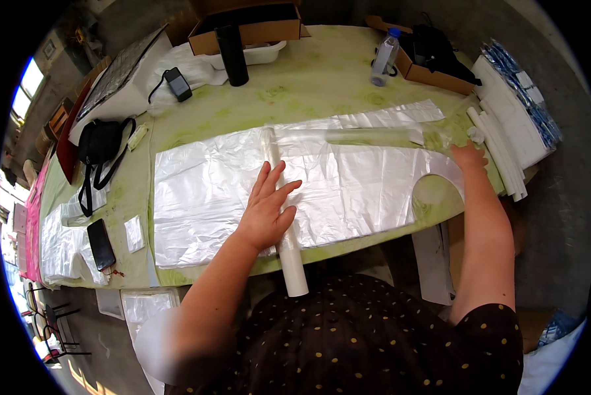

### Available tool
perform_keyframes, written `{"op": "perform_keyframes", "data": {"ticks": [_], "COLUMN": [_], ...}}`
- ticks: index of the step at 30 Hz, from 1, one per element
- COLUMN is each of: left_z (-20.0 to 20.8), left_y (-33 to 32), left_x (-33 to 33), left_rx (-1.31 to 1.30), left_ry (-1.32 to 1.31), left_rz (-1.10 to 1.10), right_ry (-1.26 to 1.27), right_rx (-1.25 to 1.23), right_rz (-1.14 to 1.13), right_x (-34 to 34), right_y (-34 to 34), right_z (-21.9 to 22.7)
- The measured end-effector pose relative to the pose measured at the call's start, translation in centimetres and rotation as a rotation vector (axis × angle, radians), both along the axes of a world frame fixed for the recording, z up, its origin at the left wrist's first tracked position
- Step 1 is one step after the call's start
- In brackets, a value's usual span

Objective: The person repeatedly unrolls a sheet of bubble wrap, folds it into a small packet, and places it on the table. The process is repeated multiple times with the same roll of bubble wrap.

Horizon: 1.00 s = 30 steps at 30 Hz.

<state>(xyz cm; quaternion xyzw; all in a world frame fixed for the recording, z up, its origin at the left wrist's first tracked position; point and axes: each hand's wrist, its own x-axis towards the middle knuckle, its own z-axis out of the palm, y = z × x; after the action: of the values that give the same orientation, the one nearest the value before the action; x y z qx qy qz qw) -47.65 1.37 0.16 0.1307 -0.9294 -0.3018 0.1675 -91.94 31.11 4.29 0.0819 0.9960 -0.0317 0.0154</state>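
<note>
The left hand [266,214] is palm down with fingers [269,183] spread; the right hand [470,158] reaches farther out.

Left of the black cylinder [231,58] lies a device [178,85]; farther left, a bag [98,143] and phone [101,244]; well right, a bottle [384,60] stands.

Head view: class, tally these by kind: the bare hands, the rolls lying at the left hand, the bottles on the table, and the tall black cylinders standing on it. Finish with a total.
Hands: 2
Roll: 1
Bottle: 1
Cylinder: 1
Total: 5
</note>
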Motion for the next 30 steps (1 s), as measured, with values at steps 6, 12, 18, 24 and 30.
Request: {"op": "perform_keyframes", "data": {"ticks": [6, 12, 18, 24, 30], "left_z": [0.1, -0.2, -0.8, -0.2, 3.8], "left_y": [0.1, -0.2, -0.4, -1.2, -1.2], "left_x": [-0.4, 0.1, -0.6, 1.0, 1.6], "left_rx": [-0.009, -0.018, 0.046, 0.166, -0.087], "left_ry": [0.018, 0.048, 0.137, 0.701, 0.004], "left_rz": [-0.025, -0.022, -0.013, 0.012, -0.331], "right_ry": [0.451, -0.013, 0.083, 0.168, 0.081], "right_rx": [-0.186, -0.153, -0.464, -0.771, -0.946], "right_rz": [0.668, 0.916, 1.287, 1.742, 1.787], "right_x": [3.0, 17.9, 22.8, 35.5, 36.2], "right_y": [0.8, -13.3, -17.3, -16.1, -15.6], "right_z": [-4.4, -3.1, -3.1, -3.5, -3.9]}}
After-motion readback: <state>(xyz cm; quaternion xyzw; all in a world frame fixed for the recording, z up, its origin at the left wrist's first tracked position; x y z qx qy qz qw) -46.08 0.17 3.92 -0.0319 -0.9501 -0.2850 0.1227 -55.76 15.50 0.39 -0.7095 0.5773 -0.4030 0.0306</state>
